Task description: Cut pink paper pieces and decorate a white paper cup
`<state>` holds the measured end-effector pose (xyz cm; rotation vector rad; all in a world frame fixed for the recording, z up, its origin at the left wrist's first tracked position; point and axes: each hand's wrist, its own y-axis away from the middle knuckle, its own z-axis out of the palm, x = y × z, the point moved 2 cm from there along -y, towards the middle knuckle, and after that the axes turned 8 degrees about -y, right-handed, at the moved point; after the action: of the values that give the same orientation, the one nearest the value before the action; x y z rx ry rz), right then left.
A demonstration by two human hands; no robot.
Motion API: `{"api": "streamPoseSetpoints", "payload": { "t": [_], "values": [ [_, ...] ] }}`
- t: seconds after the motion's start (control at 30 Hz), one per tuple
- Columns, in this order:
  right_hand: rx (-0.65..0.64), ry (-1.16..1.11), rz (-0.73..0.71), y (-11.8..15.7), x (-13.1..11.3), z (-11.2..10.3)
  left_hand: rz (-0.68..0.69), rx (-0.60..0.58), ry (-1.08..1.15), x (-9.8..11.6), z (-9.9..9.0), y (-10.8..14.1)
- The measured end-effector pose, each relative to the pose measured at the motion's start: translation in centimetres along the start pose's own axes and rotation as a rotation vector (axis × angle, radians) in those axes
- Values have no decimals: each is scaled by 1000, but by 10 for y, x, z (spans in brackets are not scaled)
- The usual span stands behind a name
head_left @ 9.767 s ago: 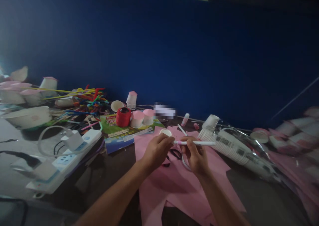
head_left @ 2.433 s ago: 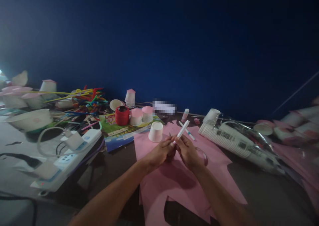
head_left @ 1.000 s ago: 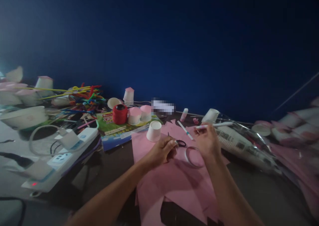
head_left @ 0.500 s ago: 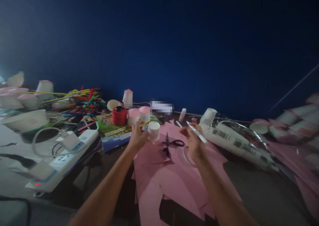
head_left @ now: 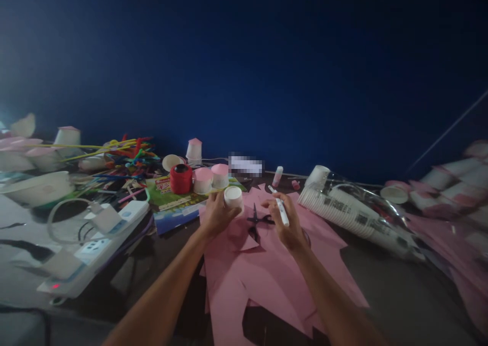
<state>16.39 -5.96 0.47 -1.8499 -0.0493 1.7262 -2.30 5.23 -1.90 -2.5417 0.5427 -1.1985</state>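
A white paper cup (head_left: 234, 195) stands upside down over the pink paper, and my left hand (head_left: 218, 214) has its fingers and thumb closed round its left and near sides. Between the fingers of my right hand (head_left: 292, 229) is a white marker pen (head_left: 282, 211), tilted up and away. Black-handled scissors (head_left: 254, 218) lie spread on the pink paper (head_left: 274, 280) between my hands, one handle loop partly behind the right fingers. The paper has cut edges and a large hole near me.
Behind the cup are a red spool (head_left: 181, 179), cups with pink cone tops (head_left: 203, 177) and a coloured booklet (head_left: 171, 216). Left lie a power strip (head_left: 91, 247) and pipe cleaners (head_left: 131, 150). A glue stick (head_left: 278, 176) and bagged stacked cups (head_left: 343, 208) are right.
My left hand has closed round the cup, which it was only beside before. My right hand with the marker has moved left and nearer to the scissors.
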Motion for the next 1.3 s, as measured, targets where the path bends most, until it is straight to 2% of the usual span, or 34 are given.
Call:
{"api": "streamPoseSetpoints", "payload": {
  "t": [0.07,0.17,0.23,0.33,0.4,0.53,0.63,0.8,0.87,0.97,1.07,1.17,1.3],
  "values": [
    [10,-38,7,0,2,0,-90,-62,211,4,-4,0],
    [13,-82,7,0,-1,3,-183,-293,735,14,-7,3],
    [-2,-47,-47,2,-6,5,-197,-437,988,21,-8,7],
    [-71,59,-167,6,-14,11,-206,-621,1170,30,-5,16],
    [-135,93,-198,10,-16,16,-251,-676,1269,33,-2,20],
    [-210,93,-194,18,-14,22,-461,-609,1397,33,-1,23],
    [-163,16,-161,19,-12,21,-515,-537,1424,33,-3,22],
    [59,-455,-10,12,-13,17,-537,-479,1437,34,-5,20],
    [87,-641,85,9,-13,18,-548,-495,1430,33,-2,20],
    [61,-772,156,8,-14,21,-562,-510,1393,30,2,22],
    [30,-746,206,12,-13,25,-571,-497,1318,27,4,22],
    [34,-597,253,17,-9,28,-549,-487,1266,26,6,21],
    [7,-427,198,21,-6,28,-539,-434,1287,25,9,18]
  ]
}}
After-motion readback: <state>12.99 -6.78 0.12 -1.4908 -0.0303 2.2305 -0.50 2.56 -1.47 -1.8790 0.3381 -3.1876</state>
